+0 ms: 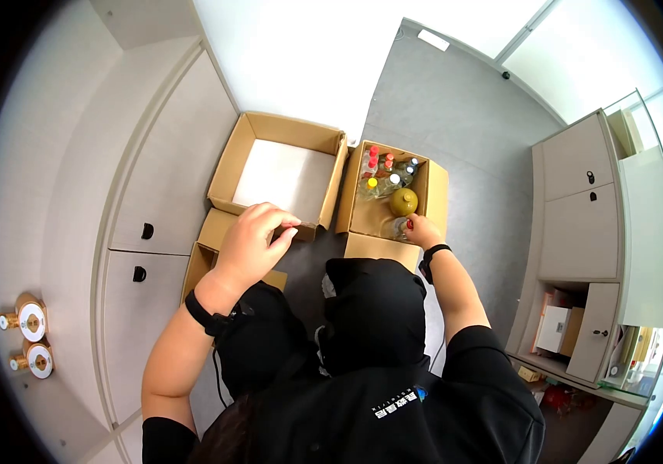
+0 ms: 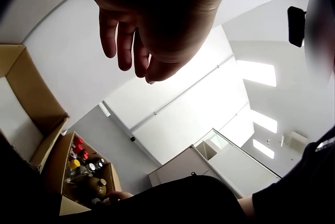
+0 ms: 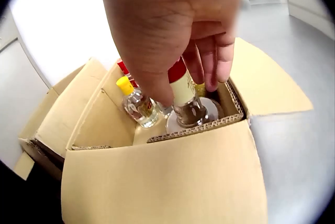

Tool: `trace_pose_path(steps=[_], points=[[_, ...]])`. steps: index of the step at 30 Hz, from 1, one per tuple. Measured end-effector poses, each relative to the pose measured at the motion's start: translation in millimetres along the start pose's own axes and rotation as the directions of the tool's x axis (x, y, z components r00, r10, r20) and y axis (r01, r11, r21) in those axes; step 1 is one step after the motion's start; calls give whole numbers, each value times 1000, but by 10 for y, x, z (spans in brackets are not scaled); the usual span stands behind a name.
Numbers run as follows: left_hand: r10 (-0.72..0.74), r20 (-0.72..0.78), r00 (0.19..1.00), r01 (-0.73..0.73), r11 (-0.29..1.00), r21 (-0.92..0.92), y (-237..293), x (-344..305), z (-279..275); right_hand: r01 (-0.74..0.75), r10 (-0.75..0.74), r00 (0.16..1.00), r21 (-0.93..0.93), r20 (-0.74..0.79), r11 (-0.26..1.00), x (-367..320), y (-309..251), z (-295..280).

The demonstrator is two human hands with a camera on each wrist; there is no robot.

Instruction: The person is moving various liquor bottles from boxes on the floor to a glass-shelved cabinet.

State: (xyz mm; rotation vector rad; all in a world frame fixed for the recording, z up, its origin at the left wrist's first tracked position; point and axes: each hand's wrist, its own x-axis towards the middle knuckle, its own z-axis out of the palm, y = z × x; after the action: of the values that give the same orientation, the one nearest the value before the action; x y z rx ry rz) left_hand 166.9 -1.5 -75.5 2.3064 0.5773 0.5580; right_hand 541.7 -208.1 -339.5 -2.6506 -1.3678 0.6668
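Observation:
My right hand (image 1: pixel 424 232) reaches into the near right corner of the bottle box (image 3: pixel 162 182) and pinches the neck of a clear glass bottle (image 3: pixel 191 113) with a red cap and pale collar. The bottle stands upright in the box. Beside it sits a round olive-brown jar (image 1: pixel 403 202). Farther back are a yellow-capped bottle (image 3: pixel 140 106) and several bottles with red, white or blue caps. My left hand (image 1: pixel 250 243) hangs with bent, relaxed fingers near the front edge of a wide cardboard box (image 1: pixel 228 174) and holds nothing.
The wide box has a white bottom (image 1: pixel 285 174) and stands left of the bottle box. Another cardboard box (image 1: pixel 204 259) lies partly under my left forearm. Grey cabinets (image 1: pixel 165 170) line the left side; a low cabinet (image 1: pixel 579 201) stands on the right.

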Motion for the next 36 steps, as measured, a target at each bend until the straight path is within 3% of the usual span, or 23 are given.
trace_pose_path(steps=[4, 7, 12, 16, 17, 20, 23, 26, 29, 31, 34, 36], points=[[-64, 9, 998, 64, 998, -9, -45, -85, 31, -91, 93, 995, 77, -25, 993, 67, 5, 132], [-26, -22, 999, 27, 999, 48, -133, -125, 121, -122, 126, 991, 92, -42, 988, 88, -73, 110], [-32, -13, 999, 32, 999, 21, -187, -114, 201, -56, 79, 982, 134, -173, 989, -23, -234, -400], [8, -50, 999, -8, 1000, -1, -190, -58, 314, 120, -91, 968, 114, -234, 986, -332, -774, -1360], [-25, 10, 1000, 25, 1000, 7, -155, -40, 291, 190, -149, 949, 126, -279, 974, -408, -945, -1587], [32, -50, 998, -31, 999, 19, -96, -6, 327, 373, -302, 860, 102, -412, 922, -601, -1433, -2168], [16, -61, 998, -15, 1000, 14, 41, 62, 235, 434, -341, 837, 142, -427, 889, -785, -1971, -2667], [41, -91, 995, -39, 999, 26, 116, 82, 50, 525, -397, 797, 199, -455, 827, -981, -2534, -2966], [100, -214, 972, -100, 995, 8, 257, 86, -156, 640, -477, 726, 232, -496, 733, -1147, -3048, -3152], [80, -304, 949, -78, 997, 17, 307, 42, -306, 728, -536, 639, 208, -552, 653, -1214, -3368, -3183], [58, -426, 903, -12, 994, 110, 347, -101, -569, 751, -558, 635, 257, -535, 608, -1359, -3830, -3209], [-64, -481, 874, 87, 996, 26, 408, -208, -723, 793, -587, 583, 237, -562, 561, -1388, -4069, -3135]])
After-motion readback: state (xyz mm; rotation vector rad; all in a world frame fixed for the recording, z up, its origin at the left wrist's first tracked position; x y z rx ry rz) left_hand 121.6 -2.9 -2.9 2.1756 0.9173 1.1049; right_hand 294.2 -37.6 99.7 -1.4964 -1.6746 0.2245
